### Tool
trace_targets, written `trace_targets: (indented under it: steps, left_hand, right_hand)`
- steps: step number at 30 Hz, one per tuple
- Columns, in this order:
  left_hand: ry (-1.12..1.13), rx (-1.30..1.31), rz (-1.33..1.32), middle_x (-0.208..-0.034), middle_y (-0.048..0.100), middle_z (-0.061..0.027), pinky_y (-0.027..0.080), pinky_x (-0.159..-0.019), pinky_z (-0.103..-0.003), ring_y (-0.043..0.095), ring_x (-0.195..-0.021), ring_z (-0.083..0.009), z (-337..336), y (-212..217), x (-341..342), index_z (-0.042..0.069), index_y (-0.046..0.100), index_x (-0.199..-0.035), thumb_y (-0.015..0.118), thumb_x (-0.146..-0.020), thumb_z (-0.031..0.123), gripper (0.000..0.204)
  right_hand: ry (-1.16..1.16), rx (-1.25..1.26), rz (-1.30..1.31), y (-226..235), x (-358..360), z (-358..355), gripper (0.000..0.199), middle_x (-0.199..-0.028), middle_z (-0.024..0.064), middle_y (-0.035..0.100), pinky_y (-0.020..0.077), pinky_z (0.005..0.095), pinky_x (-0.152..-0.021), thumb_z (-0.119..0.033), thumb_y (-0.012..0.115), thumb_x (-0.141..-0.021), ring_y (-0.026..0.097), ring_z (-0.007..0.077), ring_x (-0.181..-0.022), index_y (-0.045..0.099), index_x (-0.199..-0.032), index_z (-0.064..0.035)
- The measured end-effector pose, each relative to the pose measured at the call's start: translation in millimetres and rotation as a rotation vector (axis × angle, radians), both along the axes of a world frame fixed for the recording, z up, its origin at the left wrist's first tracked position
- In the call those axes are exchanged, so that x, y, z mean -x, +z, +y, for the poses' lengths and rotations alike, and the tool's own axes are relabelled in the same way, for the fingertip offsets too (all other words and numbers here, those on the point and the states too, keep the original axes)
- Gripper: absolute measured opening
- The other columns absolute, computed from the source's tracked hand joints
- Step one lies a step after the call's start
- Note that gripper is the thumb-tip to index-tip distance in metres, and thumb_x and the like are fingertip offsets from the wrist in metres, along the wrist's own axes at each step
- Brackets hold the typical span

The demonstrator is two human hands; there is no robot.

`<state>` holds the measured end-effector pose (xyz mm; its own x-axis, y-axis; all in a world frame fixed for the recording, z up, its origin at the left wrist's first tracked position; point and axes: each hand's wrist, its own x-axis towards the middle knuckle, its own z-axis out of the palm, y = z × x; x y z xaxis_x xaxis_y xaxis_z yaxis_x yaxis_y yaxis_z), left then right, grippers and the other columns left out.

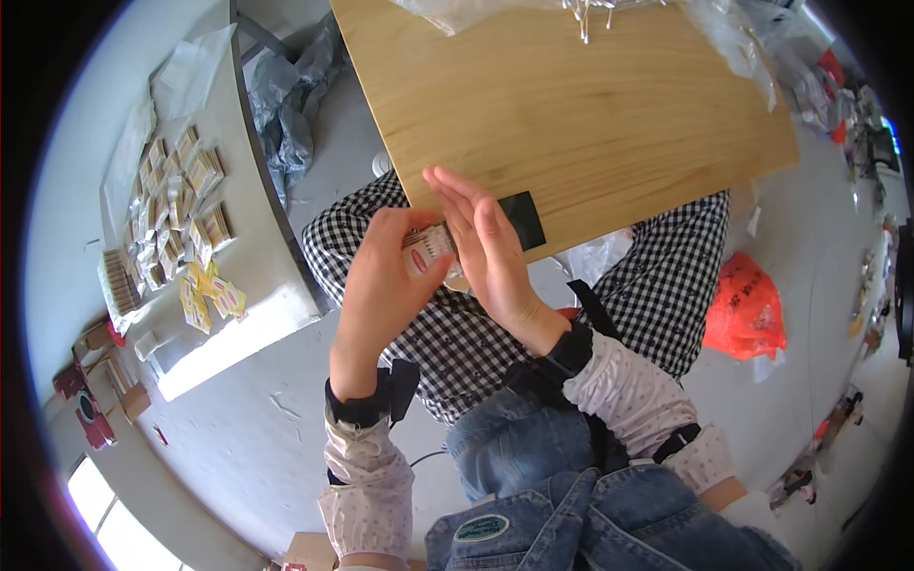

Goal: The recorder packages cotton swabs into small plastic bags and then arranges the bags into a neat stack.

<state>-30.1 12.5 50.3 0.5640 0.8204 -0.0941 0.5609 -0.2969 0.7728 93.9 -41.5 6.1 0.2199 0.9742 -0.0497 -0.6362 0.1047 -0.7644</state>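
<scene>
My left hand (381, 285) grips a small clear packet (428, 252) with red and white print, holding it up in front of me. My right hand (490, 252) lies flat against the packet's right side, fingers straight and pressed on it. Both hands hover over the near edge of a light wooden board (590, 114) that rests on my lap. A black square patch (524, 219) sits on the board just right of my right hand. What is inside the packet is hidden by my fingers.
Clear plastic bags (724, 38) with thin sticks lie at the board's far edge. A grey table (257, 285) on the left carries several small yellow and tan packets (181, 209). An orange plastic bag (747, 305) lies on the floor at right; crumpled grey plastic (290, 105) lies between table and board.
</scene>
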Motion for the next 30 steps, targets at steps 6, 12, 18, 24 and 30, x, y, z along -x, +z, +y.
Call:
trace_targets:
  steps: [6, 12, 18, 24, 30]
  left_hand:
    - [0.119, 0.081, 0.402, -0.085, 0.066, -0.0119, 0.049, -0.071, -0.038, 0.064, -0.081, -0.0300, 10.1, 8.8, -8.5, 0.002, 0.058, -0.096, 0.075, -0.074, 0.028, 0.038]
    - [0.129, 0.260, 0.553, -0.080, 0.067, -0.0122, 0.048, -0.064, -0.033, 0.065, -0.072, -0.0250, 12.5, 46.2, 42.6, 0.000, 0.062, -0.094, 0.073, -0.077, 0.027, 0.034]
    - [0.392, 0.373, -0.288, -0.086, 0.067, -0.0019, 0.048, -0.069, -0.025, 0.058, -0.078, -0.0071, -22.5, 79.0, 6.3, -0.003, 0.065, -0.091, 0.071, -0.083, 0.002, 0.010]
    - [0.292, 0.152, -0.636, -0.092, 0.064, -0.0034, 0.041, -0.086, -0.030, 0.051, -0.098, -0.0178, -41.3, 43.9, -82.0, 0.003, 0.070, -0.090, 0.081, -0.073, 0.008, 0.021]
    - [0.261, 0.053, -0.507, -0.086, 0.067, -0.0022, 0.045, -0.068, -0.026, 0.055, -0.075, -0.0120, -34.3, 24.1, -143.6, 0.003, 0.070, -0.093, 0.078, -0.078, 0.006, 0.018]
  right_hand:
    - [-0.152, 0.132, -0.248, 22.9, -14.6, -18.4, 0.047, -0.133, 0.0132, 0.053, 0.0363, 0.0324, -0.103, -0.035, 0.039, -0.104, 0.048, 0.0198, -0.125, 0.045, -0.134, -0.0001]
    - [0.035, 0.243, -0.231, 39.6, -38.5, -52.7, 0.040, -0.124, 0.0113, 0.056, 0.0449, 0.0268, -0.082, -0.028, 0.044, -0.103, 0.059, 0.0145, -0.100, 0.044, -0.133, -0.0015]
    - [0.416, 0.284, 0.073, 72.8, -34.4, -70.4, 0.054, -0.137, 0.0145, 0.045, 0.0542, 0.0250, -0.063, -0.034, 0.047, -0.102, 0.063, 0.0188, -0.100, 0.030, -0.146, -0.0081]
    - [0.264, 0.115, 0.066, 93.1, -94.5, -46.3, 0.052, -0.132, 0.0115, 0.051, 0.0563, 0.0334, -0.087, -0.035, 0.047, -0.101, 0.059, 0.0202, -0.112, 0.038, -0.142, -0.0038]
    - [0.221, 0.175, -0.189, 76.1, -170.4, -40.4, 0.041, -0.123, 0.0095, 0.060, 0.0546, 0.0319, -0.090, -0.030, 0.049, -0.101, 0.062, 0.0171, -0.108, 0.053, -0.131, -0.0021]
